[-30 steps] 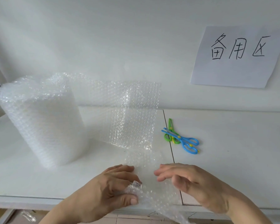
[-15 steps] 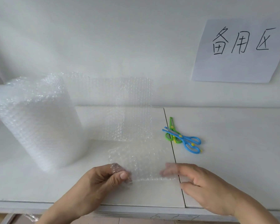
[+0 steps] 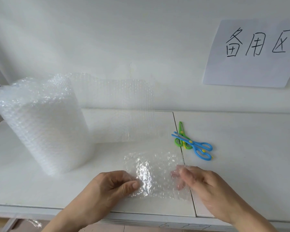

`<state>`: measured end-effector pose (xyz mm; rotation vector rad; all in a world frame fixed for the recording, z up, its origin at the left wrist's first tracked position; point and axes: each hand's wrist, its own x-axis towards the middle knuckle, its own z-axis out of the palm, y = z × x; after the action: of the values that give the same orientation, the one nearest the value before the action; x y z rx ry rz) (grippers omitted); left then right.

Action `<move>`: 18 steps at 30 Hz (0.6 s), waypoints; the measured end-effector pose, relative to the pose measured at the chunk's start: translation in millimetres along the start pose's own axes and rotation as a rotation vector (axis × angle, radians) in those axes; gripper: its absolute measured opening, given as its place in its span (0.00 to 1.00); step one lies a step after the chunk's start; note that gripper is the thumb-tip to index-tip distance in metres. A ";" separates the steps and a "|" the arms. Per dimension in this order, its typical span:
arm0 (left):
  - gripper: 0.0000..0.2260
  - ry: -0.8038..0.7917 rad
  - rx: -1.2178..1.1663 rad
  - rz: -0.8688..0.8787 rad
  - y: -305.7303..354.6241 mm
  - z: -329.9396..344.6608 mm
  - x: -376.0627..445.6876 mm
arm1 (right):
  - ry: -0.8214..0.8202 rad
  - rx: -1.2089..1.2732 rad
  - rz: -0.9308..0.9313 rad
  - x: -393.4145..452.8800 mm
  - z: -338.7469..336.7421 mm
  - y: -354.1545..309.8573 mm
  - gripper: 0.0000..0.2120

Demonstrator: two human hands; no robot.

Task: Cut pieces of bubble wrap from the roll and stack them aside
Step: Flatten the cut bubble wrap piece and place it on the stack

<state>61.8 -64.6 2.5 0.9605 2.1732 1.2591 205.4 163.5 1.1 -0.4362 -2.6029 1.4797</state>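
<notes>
Plastic bubble wrap piece (image 3: 157, 171), already cut, lies flat on counter (image 3: 40, 190) just right of roll (image 3: 40, 124). Left hand (image 3: 107, 186) pinches its near-left edge; right hand (image 3: 203, 186) presses w/ straight fingers. Stacking step; next cut likely needs scissors (image 3: 193, 144), beyond the piece.

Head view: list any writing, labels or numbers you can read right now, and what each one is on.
"备用区", handwritten in black on the white paper sheet stuck to the wall.
Faint scribbled marks on the table's front edge, too blurred to read.
No readable print on the scissors or the bubble wrap roll.
</notes>
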 end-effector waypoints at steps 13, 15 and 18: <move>0.15 0.198 0.009 0.009 0.2 12.6 2.9 | -0.110 -0.051 -0.041 0.3 5.1 -10.0 0.26; 0.16 0.173 0.003 0.011 1.1 11.4 1.8 | -0.160 -0.121 -0.103 -1.2 3.9 -6.7 0.18; 0.18 0.134 0.024 0.035 1.1 7.9 0.6 | -0.113 -0.130 -0.086 2.1 2.4 3.6 0.12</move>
<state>67.0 -59.3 -0.4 0.9520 2.2873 1.3515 203.5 163.9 -3.3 -0.2558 -2.7785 1.3513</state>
